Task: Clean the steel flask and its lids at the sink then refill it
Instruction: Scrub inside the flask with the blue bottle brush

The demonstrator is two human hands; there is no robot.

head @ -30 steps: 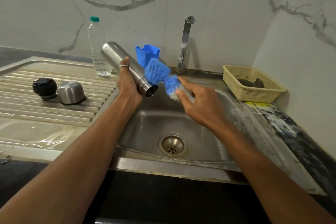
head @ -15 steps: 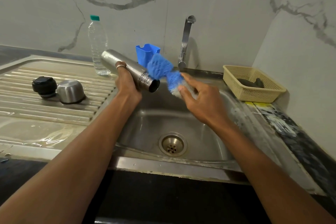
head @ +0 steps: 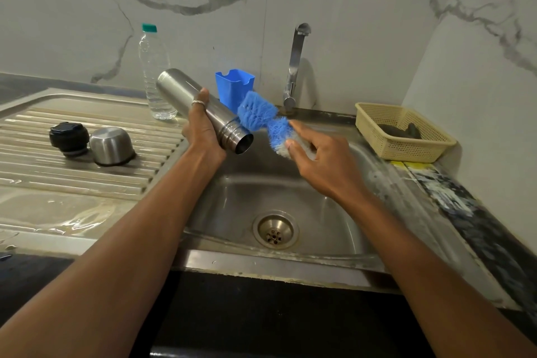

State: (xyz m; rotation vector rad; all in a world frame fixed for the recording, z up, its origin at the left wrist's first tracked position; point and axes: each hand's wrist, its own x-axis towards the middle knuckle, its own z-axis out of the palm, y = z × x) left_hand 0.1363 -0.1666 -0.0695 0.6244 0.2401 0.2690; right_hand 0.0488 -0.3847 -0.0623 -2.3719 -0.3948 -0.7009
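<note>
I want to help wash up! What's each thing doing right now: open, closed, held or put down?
steel flask: lid off, tilted, held by left hand.
blue brush: held by right hand, outside the flask.
black lid: off, on the drainboard.
steel cup lid: upside down on the drainboard.
tap: no water seen running.
water bottle: capped, upright.

The left hand (head: 203, 128) wraps its fingers round the flask (head: 180, 90), nearer its open end, which pokes out of the grip toward the other hand. The right hand (head: 319, 160) holds the brush (head: 257, 113) by its handle, fingers curled, bristles poking out past the fingertips. Both bare arms reach forward, hands close but apart.
</note>
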